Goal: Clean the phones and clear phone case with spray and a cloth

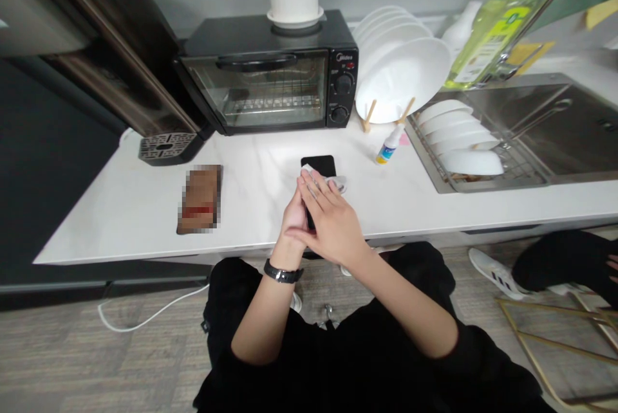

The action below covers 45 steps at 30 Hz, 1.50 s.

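Note:
A black, phone-like slab (319,163) is in front of me at the counter's near side, with its lower part between my hands. My left hand (291,215), wearing a black watch, is closed along its left edge; the fingers are partly hidden. Across its face lies my right hand (335,223), fingers stretched and pressing a crumpled white wipe (341,183) that shows past the fingertips. To the right stands a small spray bottle (387,146) with a blue and yellow label. Another phone-shaped item (200,201), its face pixelated, lies to the left.
Behind the white counter (255,188) stand a toaster oven (270,85) and a drink machine (167,146). White plates (400,82) lean in a wooden rack. A sink (555,123) with bowls (463,143) is at right. Another person's leg (555,265) shows lower right.

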Available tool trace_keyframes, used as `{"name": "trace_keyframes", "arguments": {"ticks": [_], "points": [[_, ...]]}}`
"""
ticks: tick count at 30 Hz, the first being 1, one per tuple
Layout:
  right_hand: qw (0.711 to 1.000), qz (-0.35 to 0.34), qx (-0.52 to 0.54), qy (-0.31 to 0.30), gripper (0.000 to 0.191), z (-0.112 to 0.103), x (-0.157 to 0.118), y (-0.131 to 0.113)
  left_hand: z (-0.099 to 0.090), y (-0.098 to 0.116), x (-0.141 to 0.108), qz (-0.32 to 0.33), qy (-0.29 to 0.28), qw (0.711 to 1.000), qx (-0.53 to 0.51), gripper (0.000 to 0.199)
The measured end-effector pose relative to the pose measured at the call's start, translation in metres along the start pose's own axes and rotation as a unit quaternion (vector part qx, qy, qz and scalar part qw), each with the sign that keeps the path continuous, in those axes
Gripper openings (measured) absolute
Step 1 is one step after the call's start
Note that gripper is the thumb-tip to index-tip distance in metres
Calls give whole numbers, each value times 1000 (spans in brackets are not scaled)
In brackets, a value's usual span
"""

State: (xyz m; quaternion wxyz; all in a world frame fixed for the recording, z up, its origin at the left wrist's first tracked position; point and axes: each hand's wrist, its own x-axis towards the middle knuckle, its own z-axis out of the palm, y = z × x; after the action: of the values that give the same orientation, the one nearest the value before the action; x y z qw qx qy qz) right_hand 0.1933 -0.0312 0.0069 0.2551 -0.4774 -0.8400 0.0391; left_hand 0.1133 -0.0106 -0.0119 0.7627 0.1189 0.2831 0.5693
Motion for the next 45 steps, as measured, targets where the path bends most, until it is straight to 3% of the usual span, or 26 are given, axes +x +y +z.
{"name": "trace_keyframes", "arguments": {"ticks": [2,3,7,10,15,18,23,26,28,31,32,33,36,39,45], "points": [[1000,-9,10,-4,102,2,-19,-9,2,-6,-8,72,37,996,-32,57],[1000,-9,12,-6,105,3,-29,-13,3,-5,-11,72,47,996,-39,58],[1000,-7,-8,-15,106,6,-61,-19,5,21,-9,-119,-18,993,14,67],[999,1,-29,-16,102,6,-69,-16,5,35,-3,-134,-38,990,19,69],[998,48,-33,14,95,2,-47,3,4,25,2,-121,-35,992,-4,71],[997,71,-26,29,89,-2,-18,17,3,22,3,-74,-9,997,-7,59],[998,53,-17,28,88,-5,17,25,11,30,3,-82,-4,997,-1,53],[1000,24,-10,5,88,-4,15,16,28,7,-8,-6,-7,1000,-10,54],[1000,8,-2,-8,90,-1,4,5,40,-19,-20,174,67,983,-3,58],[1000,-3,7,-18,98,3,-22,-11,45,-37,-34,234,105,966,-30,62],[1000,-5,8,-20,101,5,-32,-16,42,-33,-34,191,100,976,-37,62],[1000,-6,7,-22,103,6,-41,-19,37,-24,-32,80,60,995,-20,61],[1000,1,-8,-22,101,8,-60,-21,17,15,-17,-110,-5,994,17,68],[999,27,-21,-13,94,5,-60,-12,5,36,-2,-147,-27,989,11,71],[996,74,-24,37,87,-4,-12,18,2,20,4,-65,-10,998,-13,56]]}}
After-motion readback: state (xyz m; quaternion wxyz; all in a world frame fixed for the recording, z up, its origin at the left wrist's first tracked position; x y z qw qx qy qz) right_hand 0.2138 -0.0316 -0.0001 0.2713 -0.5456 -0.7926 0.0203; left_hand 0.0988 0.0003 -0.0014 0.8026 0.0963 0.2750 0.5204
